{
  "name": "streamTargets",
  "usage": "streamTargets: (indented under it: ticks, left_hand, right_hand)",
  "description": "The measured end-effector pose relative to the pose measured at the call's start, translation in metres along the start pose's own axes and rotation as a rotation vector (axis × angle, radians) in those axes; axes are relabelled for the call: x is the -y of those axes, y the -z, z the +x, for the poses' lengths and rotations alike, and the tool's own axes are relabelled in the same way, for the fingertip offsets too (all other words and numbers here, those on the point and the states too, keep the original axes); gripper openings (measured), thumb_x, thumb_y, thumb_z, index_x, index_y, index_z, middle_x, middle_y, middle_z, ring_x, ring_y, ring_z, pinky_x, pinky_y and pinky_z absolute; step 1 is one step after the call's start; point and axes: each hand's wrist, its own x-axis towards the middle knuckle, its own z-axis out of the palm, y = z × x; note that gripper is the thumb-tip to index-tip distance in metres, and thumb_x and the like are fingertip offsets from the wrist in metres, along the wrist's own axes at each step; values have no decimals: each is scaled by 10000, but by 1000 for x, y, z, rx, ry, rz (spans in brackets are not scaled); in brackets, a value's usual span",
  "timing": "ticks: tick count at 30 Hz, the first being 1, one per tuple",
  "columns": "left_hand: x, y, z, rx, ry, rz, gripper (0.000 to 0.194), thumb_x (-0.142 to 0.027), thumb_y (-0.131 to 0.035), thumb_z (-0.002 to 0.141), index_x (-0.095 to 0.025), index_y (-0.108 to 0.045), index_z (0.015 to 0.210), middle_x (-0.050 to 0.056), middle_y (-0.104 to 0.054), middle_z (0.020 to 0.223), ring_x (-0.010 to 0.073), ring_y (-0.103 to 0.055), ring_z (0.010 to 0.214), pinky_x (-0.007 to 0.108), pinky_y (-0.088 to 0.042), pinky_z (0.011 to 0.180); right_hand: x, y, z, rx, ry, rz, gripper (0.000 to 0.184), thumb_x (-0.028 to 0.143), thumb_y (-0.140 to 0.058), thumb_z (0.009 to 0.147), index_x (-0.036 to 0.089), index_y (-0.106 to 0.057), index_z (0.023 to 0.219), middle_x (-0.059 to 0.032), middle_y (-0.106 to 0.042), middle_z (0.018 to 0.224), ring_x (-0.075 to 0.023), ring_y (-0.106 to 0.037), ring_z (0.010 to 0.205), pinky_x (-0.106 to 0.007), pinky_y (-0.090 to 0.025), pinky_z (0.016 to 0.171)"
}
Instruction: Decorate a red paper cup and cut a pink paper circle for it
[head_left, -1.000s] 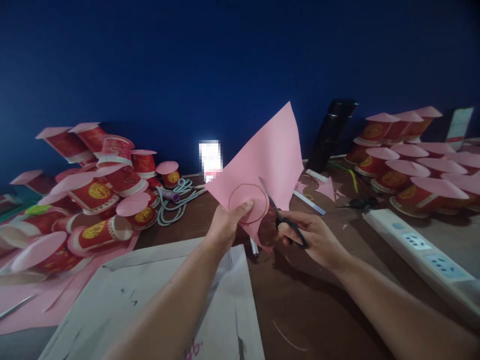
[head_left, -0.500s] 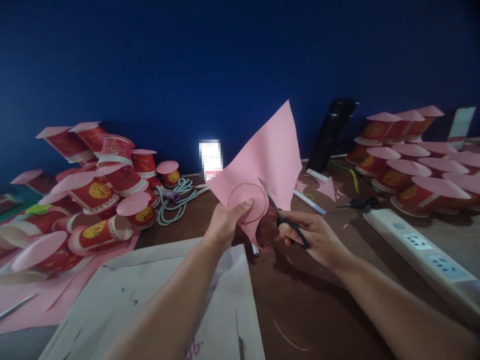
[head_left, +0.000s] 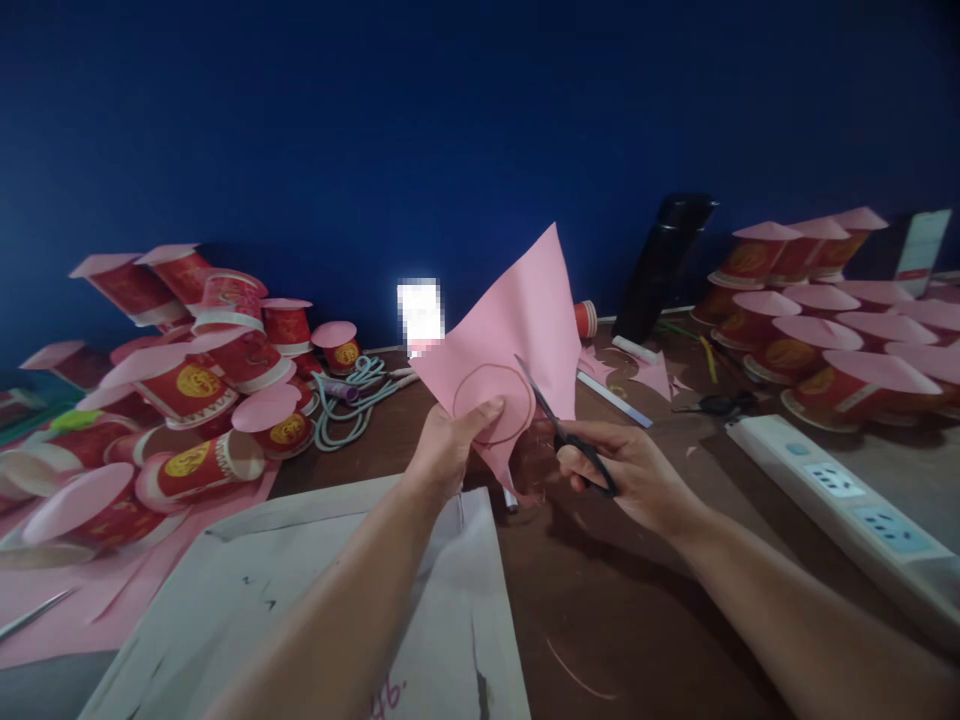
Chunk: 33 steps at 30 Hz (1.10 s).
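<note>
A sheet of pink paper (head_left: 517, 320) with a circle drawn on it is pinched in my left hand (head_left: 450, 440), the thumb lying across the lower part of the circle. My right hand (head_left: 622, 465) grips black-handled scissors (head_left: 589, 460), fingers in the handle loops. Their blade lies against the paper just right of the drawn line. A cut strip of the sheet hangs below the circle, near a white tube-like thing (head_left: 510, 497) on the table. My left fingers are hidden behind the paper.
Red paper cups with pink discs are heaped at left (head_left: 187, 385) and stacked at right (head_left: 840, 360). A grey cable (head_left: 337, 410), black flask (head_left: 664, 270), paper scraps (head_left: 652, 375), power strip (head_left: 847, 500) and large white envelope (head_left: 300, 600) lie around my hands.
The upper part of the pink paper has swung left and down, uncovering a red cup behind its right edge. Both hands keep nearly the same place and grip.
</note>
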Motion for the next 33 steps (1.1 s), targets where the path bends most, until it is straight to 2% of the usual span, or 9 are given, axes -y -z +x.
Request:
streamTargets:
  ticks: [9,20,33]
  left_hand:
    - [-2,2,-1,7,-9,21,421,-343,-770,663,-93,-665,985,128,-714,964,257,-666,900,372,-506,835]
    - [-5,0,-2,-8,-19,26,402,-355,-772,652,-101,-679,948,110,-721,878,258,-674,863,375,-516,821]
    - [-6,1,-2,16,-21,29,417,-341,-765,669,-91,-670,989,122,-717,923,244,-676,841,370,-516,814]
  right_hand:
    - [3,-1,0,-3,-9,-19,442,420,-720,709,158,-711,1066,20,-556,639,-70,-495,525,-218,-372,506]
    - [12,-5,-2,-20,-18,0,496,466,-749,661,134,-733,1030,6,-551,621,-71,-470,503,-219,-384,464]
    - [7,-4,-2,-13,-24,37,450,420,-741,685,141,-728,1037,8,-563,632,-65,-470,505,-216,-393,480]
